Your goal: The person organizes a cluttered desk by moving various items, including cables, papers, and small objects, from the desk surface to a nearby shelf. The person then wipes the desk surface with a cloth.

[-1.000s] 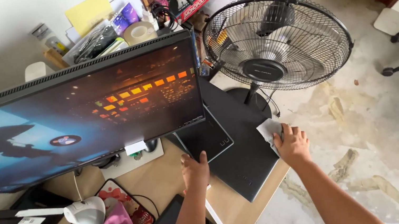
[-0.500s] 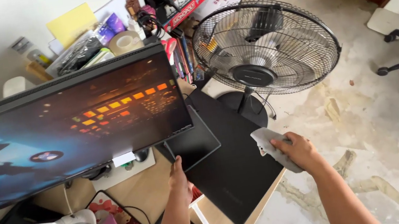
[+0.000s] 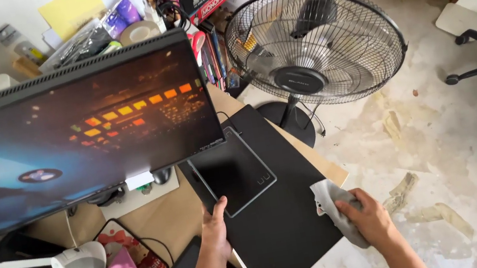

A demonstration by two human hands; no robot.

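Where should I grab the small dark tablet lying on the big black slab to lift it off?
Grip the small dark tablet by its near-left corner, coming from the desk's front edge, probably where the left hand already pinches it. It lies flat on the big black slab; the monitor overhangs its far end.

grey cloth [image 3: 335,209]: crumpled, on black pad's right edge | black pad [image 3: 275,204]: flat, overhanging desk corner

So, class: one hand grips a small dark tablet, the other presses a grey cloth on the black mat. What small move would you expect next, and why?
Probably a short sweep of the grey cloth leftward over the black mat. The right hand holds the cloth at the mat's right edge, and the left hand grips the small tablet by its near corner, with bare mat between the hands.
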